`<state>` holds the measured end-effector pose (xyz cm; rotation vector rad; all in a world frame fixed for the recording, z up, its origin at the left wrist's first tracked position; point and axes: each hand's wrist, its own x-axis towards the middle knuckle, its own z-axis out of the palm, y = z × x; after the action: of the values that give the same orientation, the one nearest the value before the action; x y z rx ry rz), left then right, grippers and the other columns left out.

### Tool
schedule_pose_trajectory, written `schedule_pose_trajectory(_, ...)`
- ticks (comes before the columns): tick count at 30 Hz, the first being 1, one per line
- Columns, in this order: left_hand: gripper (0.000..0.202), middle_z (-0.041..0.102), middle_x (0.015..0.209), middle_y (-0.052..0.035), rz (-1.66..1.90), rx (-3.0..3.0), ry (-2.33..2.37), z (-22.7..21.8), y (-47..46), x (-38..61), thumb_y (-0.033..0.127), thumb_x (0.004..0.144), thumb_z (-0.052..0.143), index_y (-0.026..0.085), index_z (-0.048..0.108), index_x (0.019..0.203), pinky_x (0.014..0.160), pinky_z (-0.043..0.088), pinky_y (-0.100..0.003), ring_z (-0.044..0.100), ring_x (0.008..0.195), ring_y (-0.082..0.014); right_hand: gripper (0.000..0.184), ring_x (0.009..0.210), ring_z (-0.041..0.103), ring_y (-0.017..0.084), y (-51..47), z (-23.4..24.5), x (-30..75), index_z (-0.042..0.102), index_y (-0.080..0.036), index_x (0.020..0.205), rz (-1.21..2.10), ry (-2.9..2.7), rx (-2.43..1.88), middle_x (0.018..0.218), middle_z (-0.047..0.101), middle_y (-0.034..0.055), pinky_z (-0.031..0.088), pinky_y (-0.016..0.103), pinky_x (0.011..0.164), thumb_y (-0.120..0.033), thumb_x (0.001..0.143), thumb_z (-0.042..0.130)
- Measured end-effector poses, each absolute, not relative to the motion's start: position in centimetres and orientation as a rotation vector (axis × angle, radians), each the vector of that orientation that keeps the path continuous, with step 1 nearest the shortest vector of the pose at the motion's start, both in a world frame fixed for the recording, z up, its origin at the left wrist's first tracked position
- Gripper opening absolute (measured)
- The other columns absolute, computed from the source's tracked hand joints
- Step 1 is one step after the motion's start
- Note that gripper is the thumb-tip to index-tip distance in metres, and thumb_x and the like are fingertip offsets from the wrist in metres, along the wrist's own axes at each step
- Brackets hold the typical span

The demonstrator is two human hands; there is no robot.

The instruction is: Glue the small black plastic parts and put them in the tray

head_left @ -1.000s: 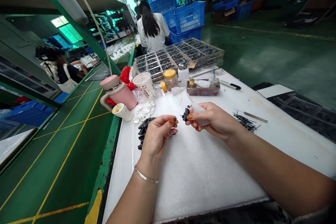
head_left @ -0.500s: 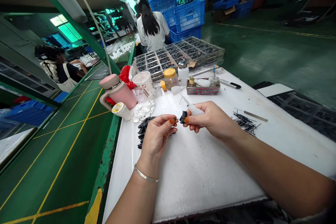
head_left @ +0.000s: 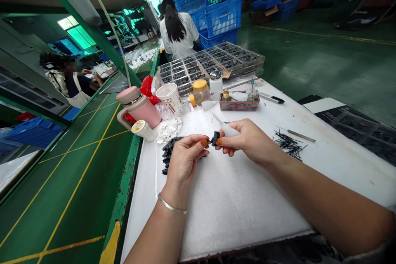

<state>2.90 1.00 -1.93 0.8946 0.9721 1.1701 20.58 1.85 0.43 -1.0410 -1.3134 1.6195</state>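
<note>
My right hand [head_left: 250, 142] pinches a small black plastic part [head_left: 215, 137] at its fingertips and also grips a slim clear squeeze bottle [head_left: 223, 126] whose nozzle points up and left. My left hand [head_left: 185, 160] is closed in a pinch right beside that part; a thin dark pin seems to run from its fingertips to the part, too small to be sure. Just left of my left hand lies a pile of black plastic parts [head_left: 168, 153] on the white foam mat [head_left: 235, 202].
A pink mug [head_left: 137, 109], paper cup [head_left: 170, 98], jars [head_left: 201, 91] and a small tray of bottles [head_left: 239, 102] stand behind my hands. Thin black pins [head_left: 289, 143] lie at right. Trays of parts [head_left: 210, 66] sit further back. Other people work at the back and far left.
My right hand has moved slightly left, bringing the black part up against my left fingertips. The bottle nozzle has tilted a little further left.
</note>
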Motion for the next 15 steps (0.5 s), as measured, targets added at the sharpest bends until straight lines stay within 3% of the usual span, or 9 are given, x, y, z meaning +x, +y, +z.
schedule_pose_trajectory(15,0.018,0.068,0.073,-0.0033,1.205,0.972,1.036,-2.11,1.05,2.79,0.027,0.061,0.081,0.016,0.073,0.073,0.057,0.053,-0.017,0.062,0.067,-0.0109,0.008,0.051,0.056,0.008,1.85,0.51,20.6,0.064,-0.013,0.067,1.621,-1.327,-1.079,0.061,0.065,0.0021,0.045,0.018,0.046,-0.018,0.065,0.069)
